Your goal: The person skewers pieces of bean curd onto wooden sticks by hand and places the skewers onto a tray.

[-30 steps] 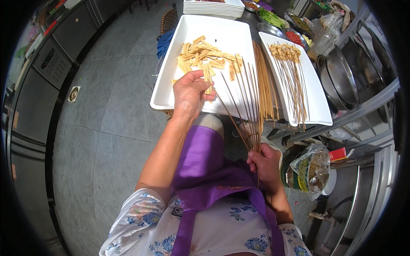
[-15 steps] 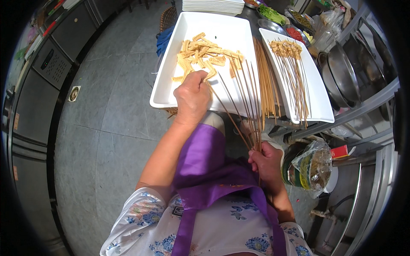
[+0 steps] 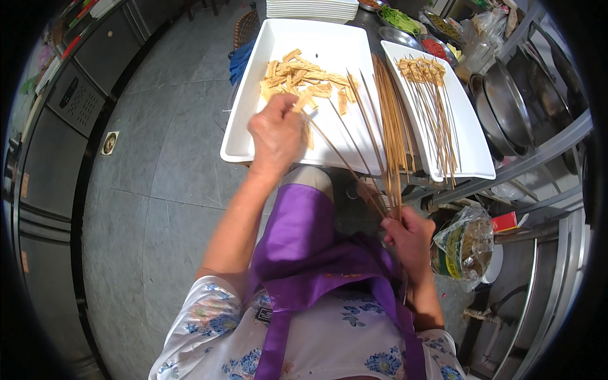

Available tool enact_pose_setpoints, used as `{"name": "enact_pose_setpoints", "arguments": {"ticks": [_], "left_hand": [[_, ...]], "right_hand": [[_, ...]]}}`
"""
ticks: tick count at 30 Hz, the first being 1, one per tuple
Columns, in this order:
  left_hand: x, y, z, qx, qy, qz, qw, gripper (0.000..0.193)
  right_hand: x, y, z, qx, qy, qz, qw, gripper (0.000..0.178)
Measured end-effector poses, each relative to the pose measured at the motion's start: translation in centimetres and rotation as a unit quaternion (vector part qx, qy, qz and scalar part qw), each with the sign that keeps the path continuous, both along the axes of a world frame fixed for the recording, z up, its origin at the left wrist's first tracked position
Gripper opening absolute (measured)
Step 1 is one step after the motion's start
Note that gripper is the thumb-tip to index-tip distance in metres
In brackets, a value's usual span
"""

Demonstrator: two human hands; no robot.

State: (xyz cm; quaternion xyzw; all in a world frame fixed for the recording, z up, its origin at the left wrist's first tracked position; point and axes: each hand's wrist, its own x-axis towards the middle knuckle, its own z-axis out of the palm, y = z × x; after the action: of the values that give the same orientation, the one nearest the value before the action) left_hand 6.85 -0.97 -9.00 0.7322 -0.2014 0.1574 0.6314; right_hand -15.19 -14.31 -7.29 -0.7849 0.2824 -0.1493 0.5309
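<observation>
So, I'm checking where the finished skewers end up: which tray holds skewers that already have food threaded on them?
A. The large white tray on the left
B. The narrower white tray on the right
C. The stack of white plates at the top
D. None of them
B: the narrower white tray carries loaded skewers, while the large white tray has loose tan food pieces and bare skewers.

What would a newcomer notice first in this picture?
Probably the large white tray at the top centre, holding a heap of tan strips that the left hand picks at. Next, the bundle of bamboo skewers fanning up from the right hand, and the bright purple apron below.
</observation>
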Motion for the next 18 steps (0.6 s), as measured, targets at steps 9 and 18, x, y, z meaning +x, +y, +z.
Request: {"name": "enact_pose_setpoints", "arguments": {"ticks": [9, 18], "left_hand": [[2.2, 2.2, 3.4, 0.457, -0.063, 0.064, 0.885, 0.023], [2.4, 1.3, 1.4, 0.516, -0.072, 0.006, 0.854, 0.014]], "right_hand": [[-1.5, -3.7, 1.0, -0.152, -0.043, -0.082, 0.984, 0.006], [2.1, -13.3, 2.2, -0.291, -0.104, -0.166, 0.936, 0.007]]}}
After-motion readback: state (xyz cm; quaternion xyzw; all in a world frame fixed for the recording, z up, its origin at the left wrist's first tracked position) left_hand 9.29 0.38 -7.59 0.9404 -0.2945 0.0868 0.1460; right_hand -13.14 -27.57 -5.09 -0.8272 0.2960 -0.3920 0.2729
